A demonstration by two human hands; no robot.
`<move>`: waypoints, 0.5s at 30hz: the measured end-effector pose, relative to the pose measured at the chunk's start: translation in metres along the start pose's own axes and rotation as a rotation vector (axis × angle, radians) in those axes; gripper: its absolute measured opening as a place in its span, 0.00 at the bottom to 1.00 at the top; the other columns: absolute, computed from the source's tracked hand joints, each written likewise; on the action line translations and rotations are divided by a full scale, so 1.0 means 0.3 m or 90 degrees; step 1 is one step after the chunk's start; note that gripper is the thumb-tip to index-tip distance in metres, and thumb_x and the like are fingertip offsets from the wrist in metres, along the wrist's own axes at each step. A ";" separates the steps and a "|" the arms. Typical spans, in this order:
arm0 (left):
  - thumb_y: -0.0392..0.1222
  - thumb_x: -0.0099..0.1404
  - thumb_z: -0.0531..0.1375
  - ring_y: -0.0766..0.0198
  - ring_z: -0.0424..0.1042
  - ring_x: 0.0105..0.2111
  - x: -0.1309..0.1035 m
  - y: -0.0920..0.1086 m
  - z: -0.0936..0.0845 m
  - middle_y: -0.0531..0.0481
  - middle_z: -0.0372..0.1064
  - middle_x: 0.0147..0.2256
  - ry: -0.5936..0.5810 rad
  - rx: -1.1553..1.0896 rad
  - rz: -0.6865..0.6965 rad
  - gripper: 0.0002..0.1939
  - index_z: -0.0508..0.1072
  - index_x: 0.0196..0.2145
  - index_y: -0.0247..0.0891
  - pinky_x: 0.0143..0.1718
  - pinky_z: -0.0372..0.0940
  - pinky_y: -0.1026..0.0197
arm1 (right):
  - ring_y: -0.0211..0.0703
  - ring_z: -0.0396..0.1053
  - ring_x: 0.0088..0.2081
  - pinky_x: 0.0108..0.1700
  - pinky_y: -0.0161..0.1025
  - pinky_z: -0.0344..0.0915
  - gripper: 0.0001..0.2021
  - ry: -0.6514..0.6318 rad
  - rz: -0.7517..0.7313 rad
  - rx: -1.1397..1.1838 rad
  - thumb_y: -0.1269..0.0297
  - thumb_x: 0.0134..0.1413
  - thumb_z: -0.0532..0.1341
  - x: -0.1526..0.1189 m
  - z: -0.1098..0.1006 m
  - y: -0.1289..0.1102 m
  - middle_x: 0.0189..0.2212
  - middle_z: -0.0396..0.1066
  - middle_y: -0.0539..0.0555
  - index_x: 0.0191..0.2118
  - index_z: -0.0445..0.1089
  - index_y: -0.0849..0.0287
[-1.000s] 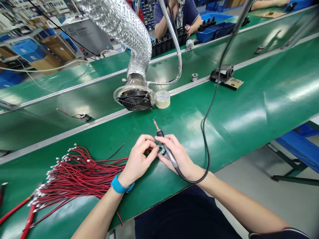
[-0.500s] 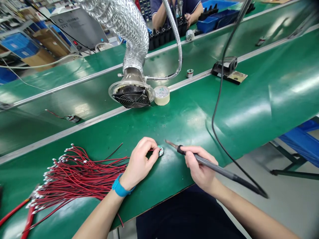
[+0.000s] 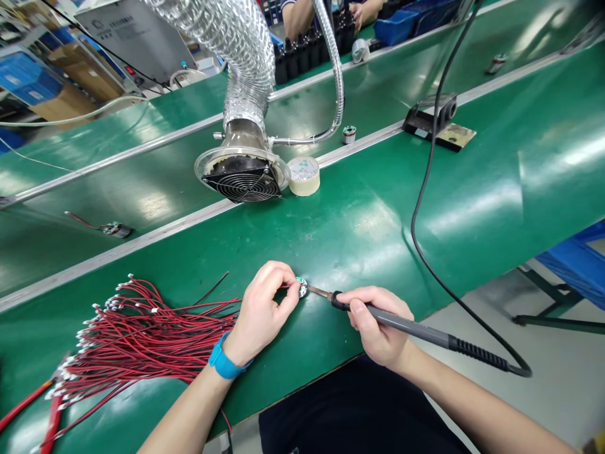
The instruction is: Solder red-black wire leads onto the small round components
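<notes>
My left hand (image 3: 265, 309) pinches a red wire against a small round circuit board (image 3: 302, 287) lying on the green bench mat (image 3: 378, 227). My right hand (image 3: 378, 325) grips a black soldering iron (image 3: 401, 321) like a pen. The iron's tip touches the right edge of the board. Its black cable (image 3: 425, 189) loops from the handle up and away to the top right. A blue band sits on my left wrist.
A bundle of red wires (image 3: 142, 334) lies left of my hands, with red-handled cutters (image 3: 51, 410) at the far left. A fume extractor fan (image 3: 243, 176) on a silver hose, a tape roll (image 3: 304, 175) and an iron stand (image 3: 437, 123) sit behind. Another person works at the far bench.
My right hand swung the iron out from over the board, turned it, and brought its tip down from the right onto the board. My left hand has stayed on the board.
</notes>
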State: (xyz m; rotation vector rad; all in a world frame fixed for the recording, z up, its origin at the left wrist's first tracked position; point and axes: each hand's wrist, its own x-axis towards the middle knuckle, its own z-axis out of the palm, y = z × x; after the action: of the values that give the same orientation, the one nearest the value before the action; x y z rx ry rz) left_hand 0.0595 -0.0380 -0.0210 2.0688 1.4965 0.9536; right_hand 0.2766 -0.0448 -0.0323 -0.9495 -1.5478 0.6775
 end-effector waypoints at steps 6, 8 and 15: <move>0.34 0.73 0.60 0.64 0.69 0.39 -0.004 0.000 0.000 0.48 0.69 0.38 0.005 0.012 0.011 0.07 0.70 0.35 0.38 0.41 0.65 0.61 | 0.35 0.72 0.22 0.29 0.34 0.68 0.10 0.004 -0.027 0.004 0.72 0.65 0.59 0.000 0.001 0.000 0.21 0.73 0.46 0.37 0.78 0.57; 0.34 0.73 0.60 0.64 0.69 0.39 -0.004 0.000 0.000 0.49 0.69 0.38 0.007 0.015 0.014 0.07 0.70 0.35 0.38 0.41 0.65 0.61 | 0.35 0.71 0.21 0.28 0.34 0.67 0.09 -0.004 0.004 0.023 0.71 0.65 0.59 -0.011 -0.002 0.012 0.21 0.72 0.46 0.39 0.78 0.56; 0.33 0.72 0.60 0.65 0.69 0.39 -0.003 -0.004 0.000 0.49 0.69 0.38 0.011 0.016 0.016 0.07 0.69 0.34 0.39 0.41 0.64 0.61 | 0.35 0.68 0.21 0.25 0.34 0.64 0.09 -0.007 0.116 0.127 0.69 0.70 0.58 -0.039 -0.003 0.050 0.21 0.69 0.45 0.43 0.77 0.54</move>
State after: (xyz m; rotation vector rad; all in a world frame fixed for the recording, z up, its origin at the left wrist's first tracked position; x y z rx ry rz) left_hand 0.0585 -0.0385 -0.0220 2.1063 1.5029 0.9699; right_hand 0.2809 -0.0473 -0.0507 -0.9427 -1.3839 0.9495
